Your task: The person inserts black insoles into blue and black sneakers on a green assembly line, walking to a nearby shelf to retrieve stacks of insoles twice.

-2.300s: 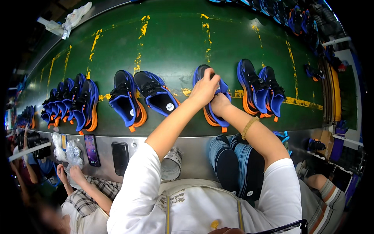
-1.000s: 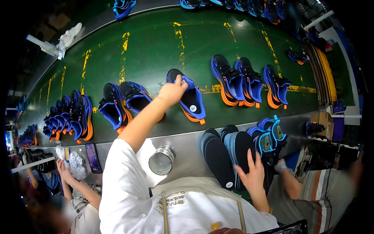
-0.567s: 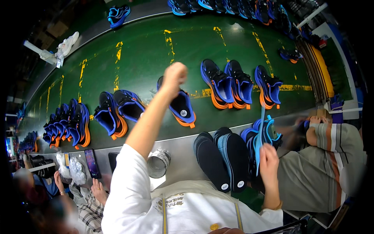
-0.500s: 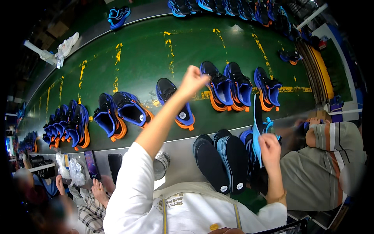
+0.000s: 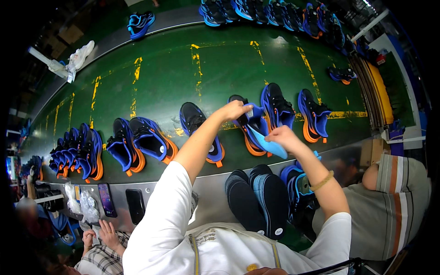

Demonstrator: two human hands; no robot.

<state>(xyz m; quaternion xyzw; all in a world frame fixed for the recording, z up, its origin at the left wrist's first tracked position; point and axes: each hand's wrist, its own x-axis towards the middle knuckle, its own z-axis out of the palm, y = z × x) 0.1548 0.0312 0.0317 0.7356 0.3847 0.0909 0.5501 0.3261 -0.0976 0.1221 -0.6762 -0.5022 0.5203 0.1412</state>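
My left hand point(image 5: 234, 111) grips the top of a black and blue sneaker point(image 5: 251, 142) with an orange sole, at its tongue. In my right hand point(image 5: 283, 137) is a light-blue insole point(image 5: 274, 149), pinched between the fingers. The insole's far end reaches into the sneaker's opening, and its near end sticks out above the heel. Directly right of this sneaker stands a matching sneaker point(image 5: 276, 97), and farther right another sneaker point(image 5: 311, 110). To the left of my left hand, a sneaker point(image 5: 192, 114) is partly hidden by my forearm.
Two stacks of black insoles point(image 5: 244, 199) lie on the metal ledge point(image 5: 211, 201) before me, beside more shoes point(image 5: 298, 183). Several sneakers point(image 5: 94, 156) line the green surface point(image 5: 165, 73) at left. Phones point(image 5: 135, 206) lie near a co-worker's hands point(image 5: 110, 236); another person point(image 5: 380, 206) sits at right.
My right hand has moved up and left, bringing the insole from beside the ledge into the sneaker's opening. My left hand has come down slightly, and that sneaker has shifted nearer and tilted.
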